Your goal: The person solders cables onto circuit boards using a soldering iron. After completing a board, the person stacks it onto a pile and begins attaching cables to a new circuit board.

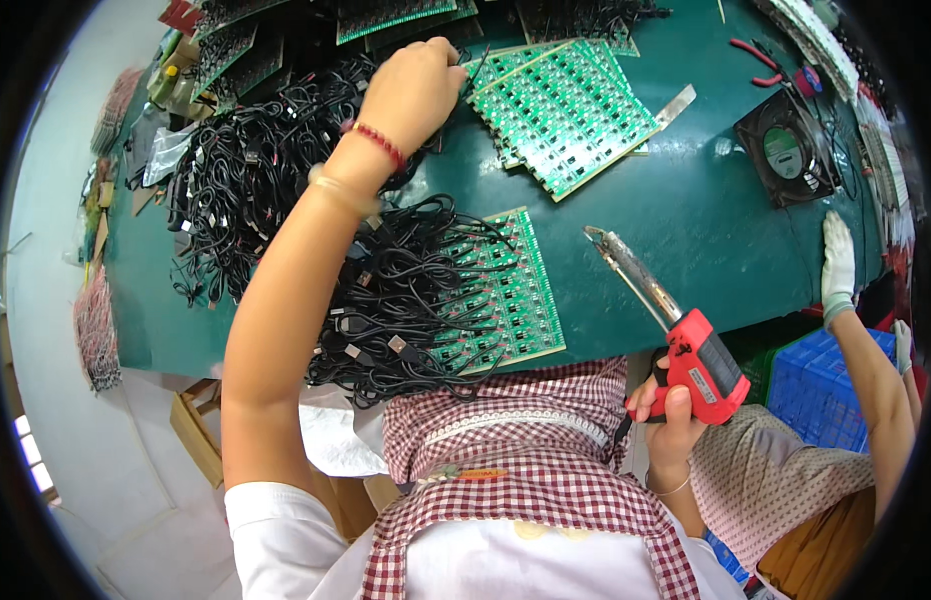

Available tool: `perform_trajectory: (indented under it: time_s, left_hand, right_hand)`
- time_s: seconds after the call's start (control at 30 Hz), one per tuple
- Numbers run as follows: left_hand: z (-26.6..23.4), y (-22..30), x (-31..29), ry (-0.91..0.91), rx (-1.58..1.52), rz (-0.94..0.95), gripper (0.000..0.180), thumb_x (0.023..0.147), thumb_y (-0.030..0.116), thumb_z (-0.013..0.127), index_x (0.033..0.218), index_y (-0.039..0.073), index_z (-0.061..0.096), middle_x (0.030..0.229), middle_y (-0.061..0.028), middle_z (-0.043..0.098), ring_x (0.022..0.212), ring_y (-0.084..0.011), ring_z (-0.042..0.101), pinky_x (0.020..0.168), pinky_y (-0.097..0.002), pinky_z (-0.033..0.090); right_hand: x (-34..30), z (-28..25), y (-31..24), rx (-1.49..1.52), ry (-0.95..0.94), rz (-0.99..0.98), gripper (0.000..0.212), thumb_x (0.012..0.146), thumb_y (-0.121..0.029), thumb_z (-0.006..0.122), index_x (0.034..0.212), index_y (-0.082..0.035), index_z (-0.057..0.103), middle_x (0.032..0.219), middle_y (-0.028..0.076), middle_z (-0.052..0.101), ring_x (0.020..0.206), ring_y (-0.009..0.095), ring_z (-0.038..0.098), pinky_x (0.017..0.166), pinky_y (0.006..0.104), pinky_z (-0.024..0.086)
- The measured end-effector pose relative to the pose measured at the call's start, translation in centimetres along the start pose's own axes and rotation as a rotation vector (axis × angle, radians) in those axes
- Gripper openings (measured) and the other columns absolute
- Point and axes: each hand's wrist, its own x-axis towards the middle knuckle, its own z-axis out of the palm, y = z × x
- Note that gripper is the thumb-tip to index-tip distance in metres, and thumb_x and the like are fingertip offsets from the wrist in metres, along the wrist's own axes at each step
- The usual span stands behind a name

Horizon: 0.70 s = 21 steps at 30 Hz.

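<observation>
My right hand [674, 428] grips the handle of a red soldering gun [708, 370], its metal tip pointing up and left over the table. My left hand [418, 88] reaches far across, fingers curled beside the corner of a stack of green circuit boards [561, 115]; what they hold is hidden. Nearest my body lies another green board [521, 290], with several black USB cables [396, 270] running from its left part. Beneath and left of my left forearm spreads a big heap of black cables [246, 180].
More boards [396, 15] lie at the far edge. A black fan [786, 150] and red-handled pliers [761, 65] are at the right. A metal strip [676, 105] sits by the board stack. Another person's gloved hand [838, 255] rests at the right table edge, above a blue crate [816, 385].
</observation>
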Motion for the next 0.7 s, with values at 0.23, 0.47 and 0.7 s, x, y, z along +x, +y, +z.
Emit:
perform_trajectory:
  time_s: [0.23,0.47,0.7]
  left_hand:
    - [4.1,0.8,3.8,-0.081,-0.024,-0.069,0.024,0.082,0.027,0.061,0.087,0.004,0.068,0.081,-0.0153,0.066,0.077,-0.0342,0.063,0.073,-0.0397,0.050]
    - [-1.1,2.9,1.7,-0.018,-0.663,-0.119,0.017,0.090,0.013,0.054,0.095,0.001,0.065,0.062,0.0028,0.053,0.054,-0.0034,0.047,0.050,-0.0201,0.037]
    - [-8.7,6.8,-3.4,-0.036,-0.557,-0.057,0.013,0.087,0.004,0.053,0.092,0.000,0.065,0.060,0.0089,0.045,0.054,0.0021,0.037,0.047,-0.0171,0.027]
  right_hand:
    - [-0.3,-0.1,-0.1,0.011,0.025,-0.007,0.041,0.093,-0.034,0.049,0.110,0.003,0.045,0.062,0.007,0.049,0.047,0.013,0.047,0.050,0.0288,0.046]
    - [0.1,-0.5,-0.2,0.028,0.055,0.015,0.042,0.092,-0.036,0.051,0.109,0.002,0.045,0.061,0.007,0.049,0.047,0.012,0.047,0.049,0.0290,0.046]
    - [0.9,-0.2,-0.1,0.038,0.030,0.039,0.043,0.092,-0.038,0.052,0.109,0.002,0.045,0.060,0.006,0.049,0.047,0.012,0.047,0.050,0.0284,0.046]
